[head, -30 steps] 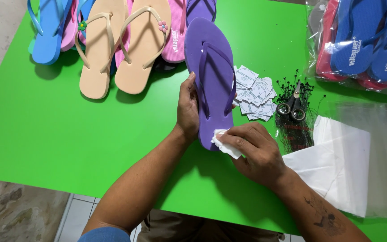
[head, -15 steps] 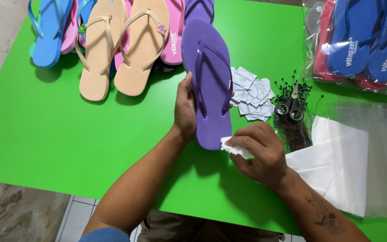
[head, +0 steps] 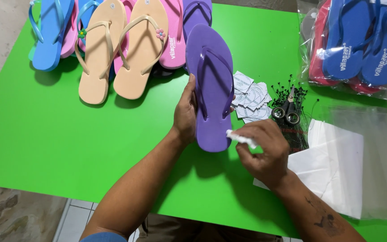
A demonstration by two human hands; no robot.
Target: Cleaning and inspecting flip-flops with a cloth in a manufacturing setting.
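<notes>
Purple flip-flop (head: 211,85) lies sole-down near the middle of the green table (head: 45,148), my left hand (head: 185,112) curled round its left edge. My right hand (head: 265,152) pinches a small white tag (head: 240,139) right at the heel, so I'd say tagging isn't done yet. More tags (head: 250,96) and scissors (head: 287,110) sit just right; open room lies left.

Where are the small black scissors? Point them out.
In the head view, the small black scissors lie on the green table, right of the purple flip-flop, beside the pile of white paper tags and just above the right hand.
</notes>
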